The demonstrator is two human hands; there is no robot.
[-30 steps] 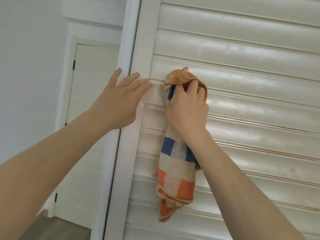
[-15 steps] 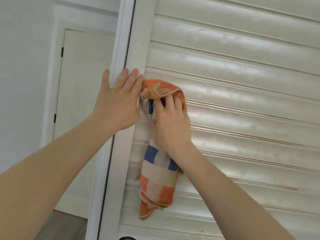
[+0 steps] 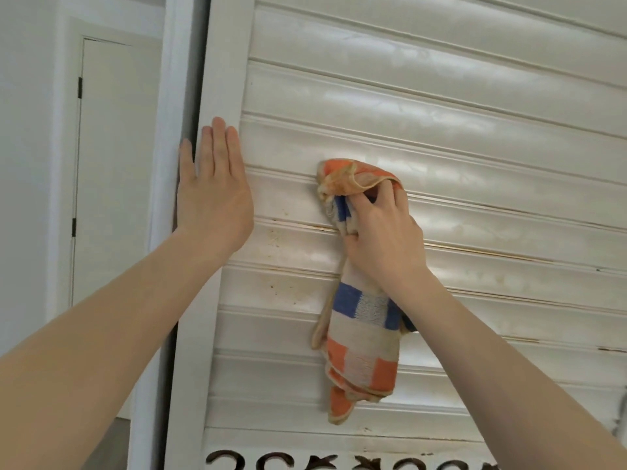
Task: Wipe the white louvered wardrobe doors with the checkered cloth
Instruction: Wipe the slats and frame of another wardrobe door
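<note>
A white louvered wardrobe door fills the right of the view, its slats shiny, with yellowish stains and chipped edges near the middle. My right hand presses a bunched orange, blue and cream checkered cloth against a middle slat, and the cloth's tail hangs down over the slats below. My left hand lies flat with fingers straight on the door's left frame stile, its thumb at the stile's edge, holding nothing.
Left of the wardrobe stands its white outer post, then a white wall and a closed white room door with black hinges. A dark scrolled ornament runs along the panel under the louvers.
My right hand slid the cloth to the right along the slat, away from the left stile. My left hand stayed flat on the stile. The view tilted, showing the ornament below.
</note>
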